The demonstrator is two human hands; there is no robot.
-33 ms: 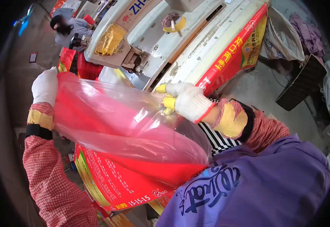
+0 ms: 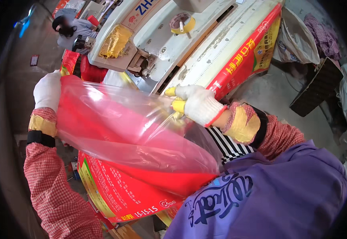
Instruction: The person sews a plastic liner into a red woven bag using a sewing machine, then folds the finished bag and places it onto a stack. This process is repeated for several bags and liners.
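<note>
A red printed sack with a clear plastic liner at its mouth spreads across the view in front of me. My left hand, in a white glove, is closed on the sack's upper left edge; its fingers are partly hidden. My right hand wears a white glove with yellow-wrapped fingertips. Its fingers pinch the clear liner near the sack's upper right side and draw the film into creases. Beneath the liner the red inside of the sack shows through.
Just beyond the sack stands a pale sewing machine, with a yellow tape roll on it. Another red sack hangs along the worktable edge. A dark board and a white sack lie at right. Another person sits far left.
My right hand has shifted up very slightly, and the creases in the clear liner have moved with it. My left hand stays in place.
</note>
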